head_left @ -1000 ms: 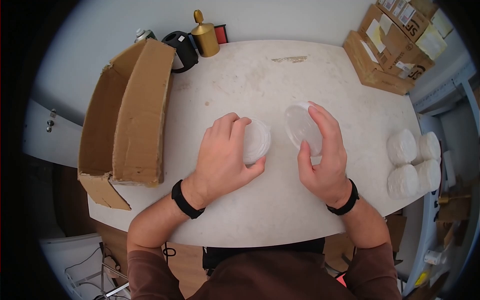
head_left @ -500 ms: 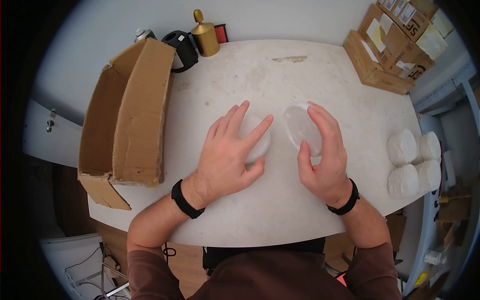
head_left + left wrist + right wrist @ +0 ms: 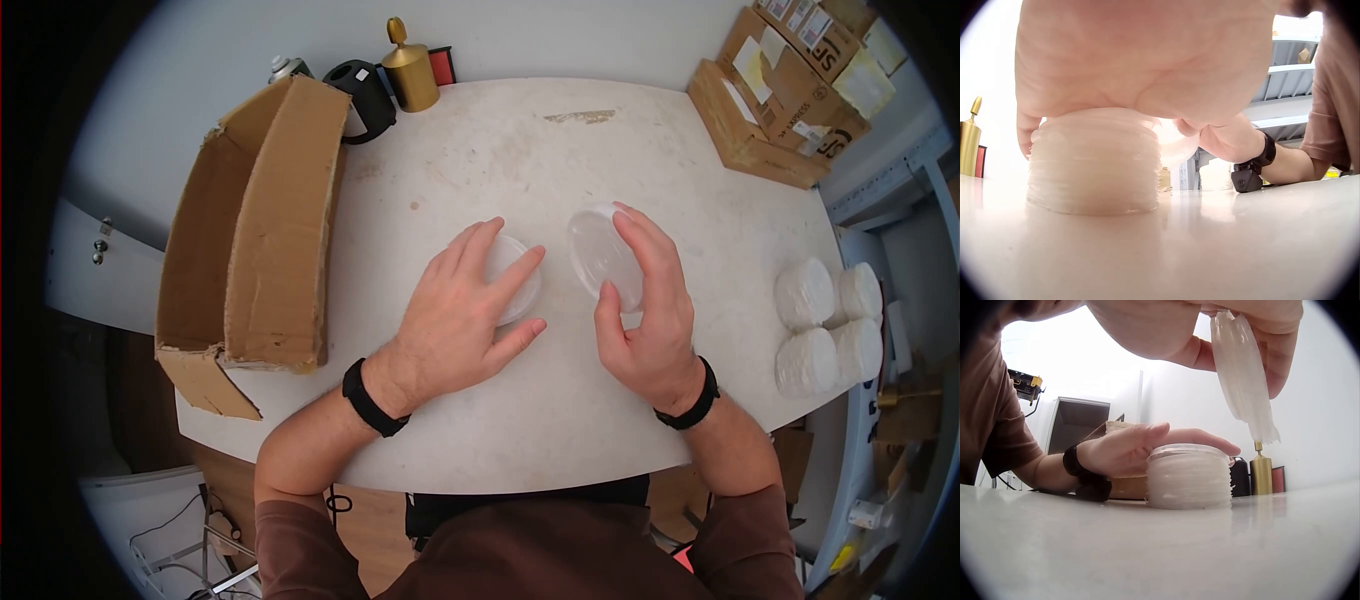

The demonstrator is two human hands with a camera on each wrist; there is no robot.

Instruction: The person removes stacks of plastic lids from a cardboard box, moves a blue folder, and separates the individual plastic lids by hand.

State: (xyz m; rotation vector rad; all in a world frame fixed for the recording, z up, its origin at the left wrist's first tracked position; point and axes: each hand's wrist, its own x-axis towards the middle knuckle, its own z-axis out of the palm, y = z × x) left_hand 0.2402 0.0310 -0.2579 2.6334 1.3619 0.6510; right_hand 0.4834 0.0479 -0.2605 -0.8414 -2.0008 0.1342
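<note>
A stack of clear round plastic lids [image 3: 1094,165] stands on the white table. My left hand [image 3: 450,310] rests over its top with the fingers spread, palm down; the right wrist view shows the stack [image 3: 1189,478] under those fingers. To the right, my right hand [image 3: 650,310] pinches a smaller bundle of similar clear lids [image 3: 605,255] between thumb and fingers. That bundle is tilted on its edge, raised off the table in the right wrist view [image 3: 1241,375], and apart from the stack.
An open cardboard box [image 3: 280,230] stands at the left. Several white wrapped stacks [image 3: 806,362] are at the right edge. Behind are a black container [image 3: 362,100], a gold canister [image 3: 411,80] and cardboard boxes [image 3: 780,100] at the back right.
My left hand has gone from gripping the stack's sides to lying over it with fingers spread, and its thumb has moved slightly outward. My right hand holds its bundle in nearly the same place.
</note>
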